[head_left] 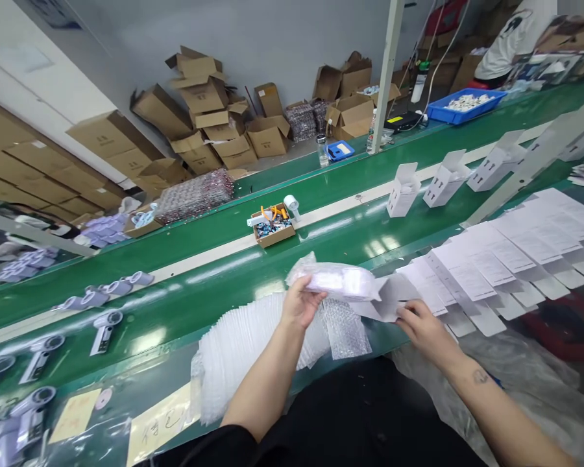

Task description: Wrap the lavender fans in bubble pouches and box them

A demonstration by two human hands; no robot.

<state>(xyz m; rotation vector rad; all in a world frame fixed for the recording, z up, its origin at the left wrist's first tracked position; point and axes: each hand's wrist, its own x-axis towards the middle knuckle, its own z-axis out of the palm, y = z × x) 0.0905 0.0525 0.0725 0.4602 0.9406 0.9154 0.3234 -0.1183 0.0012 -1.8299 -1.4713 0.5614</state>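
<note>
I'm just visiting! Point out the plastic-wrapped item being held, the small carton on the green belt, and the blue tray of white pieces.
Plastic-wrapped item (343,281), head view: middle of its wrapping.
Small carton (279,238), head view: near wall.
Blue tray (442,117), head view: outer near wall.

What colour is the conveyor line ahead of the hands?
The conveyor line is green, with a whitish strip along it; clearest in the head view.

Wrapped item (343,281): pale lilac, elongated, in clear bubbly plastic; held nearly level, right end slightly lower, above near side of green worktop (175,292). White carton (392,299): thin, smooth, held tilted at wrapped item's right end, above worktop's near edge; contact unclear.
</note>
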